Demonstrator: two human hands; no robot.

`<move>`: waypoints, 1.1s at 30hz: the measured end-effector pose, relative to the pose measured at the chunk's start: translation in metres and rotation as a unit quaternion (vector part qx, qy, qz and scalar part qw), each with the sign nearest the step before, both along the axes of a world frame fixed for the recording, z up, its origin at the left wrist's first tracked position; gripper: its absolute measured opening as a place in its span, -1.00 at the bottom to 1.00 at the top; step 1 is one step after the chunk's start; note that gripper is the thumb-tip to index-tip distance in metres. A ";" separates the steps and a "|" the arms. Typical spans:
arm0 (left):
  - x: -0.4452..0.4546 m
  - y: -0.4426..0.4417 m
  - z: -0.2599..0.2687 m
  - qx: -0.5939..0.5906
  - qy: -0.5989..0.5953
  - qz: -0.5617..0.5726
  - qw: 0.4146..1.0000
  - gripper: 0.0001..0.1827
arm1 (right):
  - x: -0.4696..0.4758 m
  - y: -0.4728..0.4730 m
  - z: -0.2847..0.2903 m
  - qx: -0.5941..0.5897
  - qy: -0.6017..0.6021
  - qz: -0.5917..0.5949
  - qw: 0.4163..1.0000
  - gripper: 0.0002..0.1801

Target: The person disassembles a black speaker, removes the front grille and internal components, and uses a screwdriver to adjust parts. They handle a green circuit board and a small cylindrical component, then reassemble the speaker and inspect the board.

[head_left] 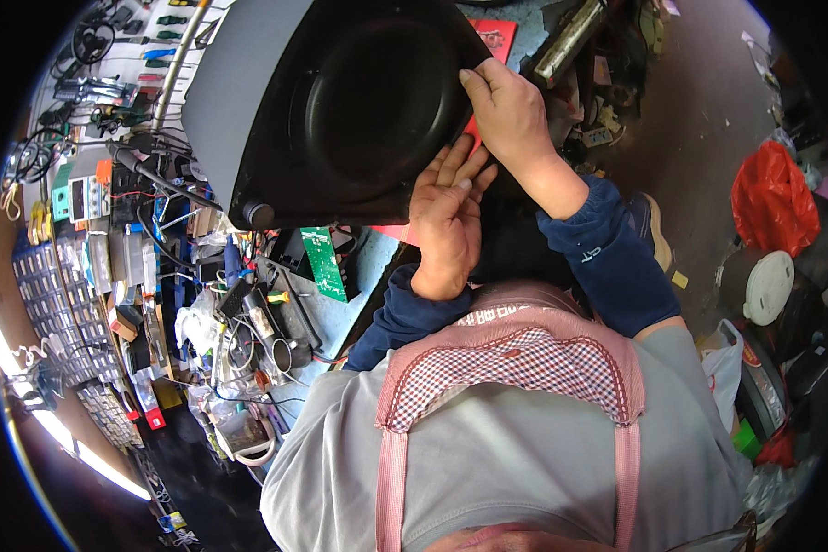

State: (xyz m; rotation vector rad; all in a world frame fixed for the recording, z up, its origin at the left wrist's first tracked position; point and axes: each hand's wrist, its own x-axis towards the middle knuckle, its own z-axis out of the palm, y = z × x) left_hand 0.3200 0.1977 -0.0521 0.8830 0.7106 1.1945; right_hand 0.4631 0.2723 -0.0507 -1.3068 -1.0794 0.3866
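Note:
A large black plastic housing point(379, 103) with a raised oval ring and a grey side panel point(238, 90) stands tilted before me. A round foot point(258, 214) shows at its lower left corner. My right hand point(514, 114) grips its right edge, thumb on the black face and the other fingers out of sight behind. Just below, my left hand point(448, 214) lies palm up against the lower right edge, fingers apart and thumb bent across the palm. Nothing shows in that palm. Part of a red sheet point(495, 38) appears behind the housing.
Left on the pale blue bench point(369, 265) lie a green circuit board point(324, 263), cables and a dark metal tube point(290, 355). Hand tools point(172, 33) line the far left. A red plastic bag point(776, 196) and a white-lidded bucket point(767, 286) stand at right.

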 end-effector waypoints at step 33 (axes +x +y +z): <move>0.002 -0.002 0.008 0.006 -0.017 0.000 1.000 -0.33 | -0.007 0.001 0.014 -0.095 0.072 0.008 0.993 -0.61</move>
